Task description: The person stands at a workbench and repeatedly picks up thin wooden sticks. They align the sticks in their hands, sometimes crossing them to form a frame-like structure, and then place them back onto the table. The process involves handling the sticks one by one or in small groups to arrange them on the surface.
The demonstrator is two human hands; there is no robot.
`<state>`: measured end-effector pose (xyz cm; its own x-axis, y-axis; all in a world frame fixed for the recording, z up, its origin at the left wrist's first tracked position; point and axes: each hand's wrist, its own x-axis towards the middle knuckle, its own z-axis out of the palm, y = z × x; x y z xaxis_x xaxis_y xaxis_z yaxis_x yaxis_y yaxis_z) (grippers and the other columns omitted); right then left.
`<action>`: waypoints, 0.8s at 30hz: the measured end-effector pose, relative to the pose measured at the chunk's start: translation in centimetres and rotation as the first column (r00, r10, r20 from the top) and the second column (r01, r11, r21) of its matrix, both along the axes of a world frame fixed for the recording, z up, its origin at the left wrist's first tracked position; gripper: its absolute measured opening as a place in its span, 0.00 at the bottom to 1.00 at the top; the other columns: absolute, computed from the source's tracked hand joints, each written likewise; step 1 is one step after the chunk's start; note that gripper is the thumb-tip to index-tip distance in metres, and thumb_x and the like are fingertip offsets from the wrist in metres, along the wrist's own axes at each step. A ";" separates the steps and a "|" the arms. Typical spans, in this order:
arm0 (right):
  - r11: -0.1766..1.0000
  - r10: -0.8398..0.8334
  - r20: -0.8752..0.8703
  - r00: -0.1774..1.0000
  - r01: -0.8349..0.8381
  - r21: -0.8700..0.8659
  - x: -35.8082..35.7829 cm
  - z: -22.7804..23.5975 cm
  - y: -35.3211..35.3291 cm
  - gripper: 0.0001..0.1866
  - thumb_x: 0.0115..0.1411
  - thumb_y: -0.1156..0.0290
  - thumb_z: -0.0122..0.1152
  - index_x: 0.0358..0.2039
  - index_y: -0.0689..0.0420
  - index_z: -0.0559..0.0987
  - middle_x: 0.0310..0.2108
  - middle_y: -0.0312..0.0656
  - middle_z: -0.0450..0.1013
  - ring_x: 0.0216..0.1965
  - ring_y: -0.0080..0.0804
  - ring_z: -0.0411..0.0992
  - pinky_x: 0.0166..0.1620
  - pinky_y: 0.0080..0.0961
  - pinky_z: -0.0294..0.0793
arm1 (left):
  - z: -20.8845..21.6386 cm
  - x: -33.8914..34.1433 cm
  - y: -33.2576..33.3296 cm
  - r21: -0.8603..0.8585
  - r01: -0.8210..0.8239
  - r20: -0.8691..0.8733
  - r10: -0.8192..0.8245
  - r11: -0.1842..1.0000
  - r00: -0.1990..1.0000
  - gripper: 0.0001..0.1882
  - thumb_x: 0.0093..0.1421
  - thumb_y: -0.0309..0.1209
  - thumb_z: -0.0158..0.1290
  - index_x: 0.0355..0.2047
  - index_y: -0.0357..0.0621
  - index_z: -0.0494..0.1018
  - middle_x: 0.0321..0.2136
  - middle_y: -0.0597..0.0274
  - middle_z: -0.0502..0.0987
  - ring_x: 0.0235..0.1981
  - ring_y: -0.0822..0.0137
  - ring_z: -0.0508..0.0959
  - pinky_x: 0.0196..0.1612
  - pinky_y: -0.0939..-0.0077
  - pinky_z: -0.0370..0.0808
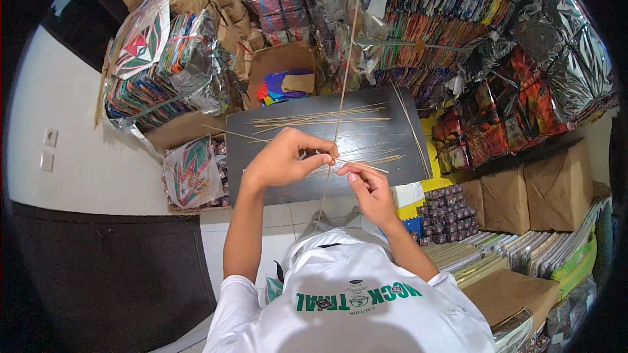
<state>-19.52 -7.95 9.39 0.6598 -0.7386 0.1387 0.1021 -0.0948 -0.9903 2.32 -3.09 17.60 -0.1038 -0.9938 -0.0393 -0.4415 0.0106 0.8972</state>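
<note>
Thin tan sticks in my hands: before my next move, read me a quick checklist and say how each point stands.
1. Two long, thin, tan wood-like sticks crossed: ok, they cross near the left hand's fingertips.
2. Left hand pinching at the crossing: ok, thumb and fingers are closed there.
3. Right hand gripping firmly: cannot tell; its fingers are at the crosswise stick, but pressure doesn't show.
4. Crossing fastened: cannot tell, fingers cover it.
5. Loose tan sticks available: ok, several lie on the dark rectangular table.
6. Loose sticks neatly aligned: not ok, they lie spread at differing angles.
</note>
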 end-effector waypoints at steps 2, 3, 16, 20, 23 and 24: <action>0.999 -0.006 -0.017 1.000 0.005 -0.052 0.2 -0.6 0.0 0.10 0.65 0.77 0.52 0.43 0.63 0.79 0.35 0.33 0.77 0.26 0.11 0.64 0.25 0.13 0.61 | 0.0 0.2 0.0 -0.006 -0.036 -0.016 0.036 0.999 0.999 0.08 0.59 0.27 0.58 0.36 0.35 0.80 0.27 0.65 0.81 0.29 0.80 0.74 0.33 0.80 0.72; 0.997 0.005 -0.041 0.999 -0.008 -0.074 0.1 -0.8 -0.1 0.10 0.65 0.77 0.51 0.42 0.63 0.80 0.34 0.34 0.78 0.25 0.12 0.65 0.25 0.14 0.62 | 0.2 0.2 0.0 -0.022 -0.048 -0.008 0.048 0.999 0.999 0.08 0.59 0.27 0.58 0.36 0.35 0.80 0.27 0.64 0.82 0.29 0.80 0.74 0.33 0.81 0.72; 0.988 0.101 -0.128 0.987 -0.115 -0.107 0.5 0.7 0.5 0.09 0.61 0.80 0.50 0.36 0.62 0.80 0.19 0.31 0.68 0.19 0.12 0.60 0.23 0.17 0.61 | -1.7 -0.8 -1.0 -0.040 -0.135 0.258 0.141 0.990 0.956 0.08 0.53 0.28 0.59 0.33 0.42 0.83 0.26 0.54 0.83 0.24 0.66 0.81 0.30 0.72 0.75; 0.984 0.178 -0.224 0.958 -0.176 0.028 -0.5 3.2 -0.2 0.08 0.63 0.78 0.52 0.36 0.61 0.81 0.19 0.27 0.67 0.18 0.11 0.56 0.22 0.16 0.56 | -1.4 -1.1 -0.2 -0.006 -0.159 0.475 0.143 0.987 0.868 0.09 0.52 0.32 0.59 0.33 0.50 0.84 0.27 0.49 0.81 0.26 0.52 0.81 0.32 0.64 0.77; 0.977 0.205 -0.272 0.940 -0.212 0.002 -1.9 4.0 -1.1 0.08 0.63 0.76 0.54 0.36 0.61 0.81 0.19 0.27 0.67 0.19 0.10 0.55 0.22 0.15 0.54 | -1.8 -0.8 1.1 0.036 -0.101 0.633 0.056 0.994 0.772 0.09 0.49 0.31 0.58 0.32 0.53 0.85 0.26 0.49 0.81 0.28 0.49 0.81 0.33 0.59 0.78; 0.973 0.217 -0.285 0.934 -0.232 -0.017 -2.7 4.0 -1.7 0.07 0.63 0.76 0.55 0.37 0.61 0.81 0.20 0.27 0.68 0.19 0.10 0.55 0.22 0.15 0.55 | -2.0 -0.7 1.4 0.100 -0.081 0.681 -0.009 0.992 0.733 0.10 0.48 0.30 0.58 0.31 0.53 0.85 0.26 0.50 0.81 0.28 0.48 0.81 0.34 0.58 0.78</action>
